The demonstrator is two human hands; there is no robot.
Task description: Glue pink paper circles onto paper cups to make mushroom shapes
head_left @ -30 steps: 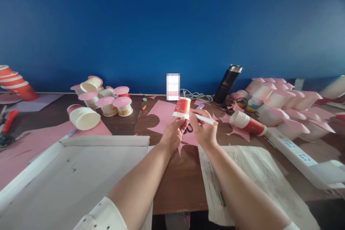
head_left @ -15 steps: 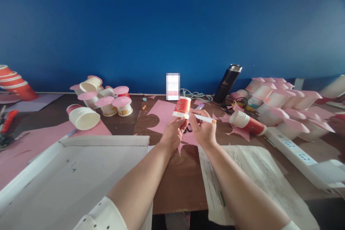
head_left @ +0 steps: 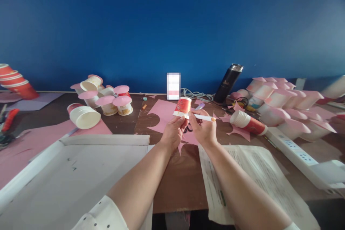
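Observation:
A red and white paper cup (head_left: 183, 106) is held up over the middle of the table by my left hand (head_left: 174, 132), whose fingers grip its lower end. My right hand (head_left: 204, 129) is closed around a white marker (head_left: 203, 118) with an orange end. The marker's other end points left at the cup's lower right edge, where my fingertips hide its tip. Below and behind the cup lies cut pink paper (head_left: 160, 113), with dark scissor handles (head_left: 188, 127) partly hidden between my hands.
Cups with pink discs (head_left: 123, 105) stand at the left, and many pink-topped cups (head_left: 280, 97) at the right. A black bottle (head_left: 228, 83), stacked cups (head_left: 249, 123), a power strip (head_left: 293, 151), a white tray (head_left: 105, 140) and a printed sheet (head_left: 250, 165) surround my arms.
The marker's orange end has dipped slightly to the left. Both hands otherwise keep nearly the same position and grip, and the whole view has shifted very slightly.

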